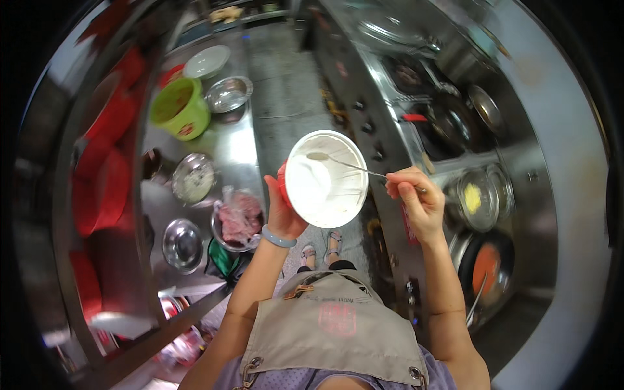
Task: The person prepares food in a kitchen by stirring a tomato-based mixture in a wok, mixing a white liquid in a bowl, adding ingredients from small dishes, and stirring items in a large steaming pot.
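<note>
Tilted towards me, a round tub (348, 195) with a white inside and a red outer side is held by my left hand (286, 209) at its left side. White matter shows inside, though glare hides how much. My right hand (418, 202) grips the handle of a metal spoon (358, 168), whose bowl is over the tub's inside. A grey bangle is on my left wrist.
On the steel counter (239, 141) at left are a green bucket (195, 109), metal bowls (182, 246) and bagged raw meat (240, 217). At right, the stove holds a wok (448, 124); below are a bowl with yellow food (473, 199) and a black pan with orange contents (487, 268).
</note>
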Demonstrator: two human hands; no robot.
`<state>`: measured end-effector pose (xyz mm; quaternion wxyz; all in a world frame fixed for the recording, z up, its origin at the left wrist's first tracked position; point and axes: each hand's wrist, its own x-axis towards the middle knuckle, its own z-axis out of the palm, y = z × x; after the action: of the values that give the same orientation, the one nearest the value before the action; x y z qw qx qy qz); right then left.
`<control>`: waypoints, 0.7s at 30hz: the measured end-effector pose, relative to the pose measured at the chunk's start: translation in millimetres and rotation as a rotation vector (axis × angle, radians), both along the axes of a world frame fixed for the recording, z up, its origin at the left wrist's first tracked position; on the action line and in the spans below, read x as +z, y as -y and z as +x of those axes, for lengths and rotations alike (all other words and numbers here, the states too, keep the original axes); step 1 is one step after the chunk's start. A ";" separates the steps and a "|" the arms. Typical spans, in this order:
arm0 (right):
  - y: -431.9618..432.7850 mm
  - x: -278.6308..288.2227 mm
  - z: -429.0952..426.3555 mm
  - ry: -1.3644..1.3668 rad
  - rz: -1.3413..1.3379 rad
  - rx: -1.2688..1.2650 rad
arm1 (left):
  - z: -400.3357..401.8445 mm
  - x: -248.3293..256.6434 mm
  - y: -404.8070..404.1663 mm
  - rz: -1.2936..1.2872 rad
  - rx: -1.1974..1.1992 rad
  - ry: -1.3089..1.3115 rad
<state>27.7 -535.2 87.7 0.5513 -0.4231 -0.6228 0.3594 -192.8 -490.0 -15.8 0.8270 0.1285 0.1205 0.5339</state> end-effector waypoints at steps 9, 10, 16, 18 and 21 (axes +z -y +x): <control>181.7 -11.6 65.7 0.036 0.004 -0.630 | 137.5 29.2 50.3 0.290 -0.395 -0.250; 194.3 -12.0 71.2 0.020 0.014 -0.700 | 152.9 30.6 58.8 0.296 -0.478 -0.206; 282.9 -26.2 105.5 -0.061 -0.071 -0.992 | 233.7 29.6 120.3 0.346 -0.759 -0.115; 305.5 -24.8 113.1 -0.078 -0.074 -1.061 | 257.4 28.9 137.6 0.376 -0.819 -0.110; 329.4 -24.2 122.5 -0.200 -0.111 -1.131 | 281.1 21.9 154.0 0.354 -0.948 -0.120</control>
<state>150.2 -864.6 63.5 0.6910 -0.6823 -0.2250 0.0793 88.3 -644.0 6.1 0.9355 0.3378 0.0039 0.1037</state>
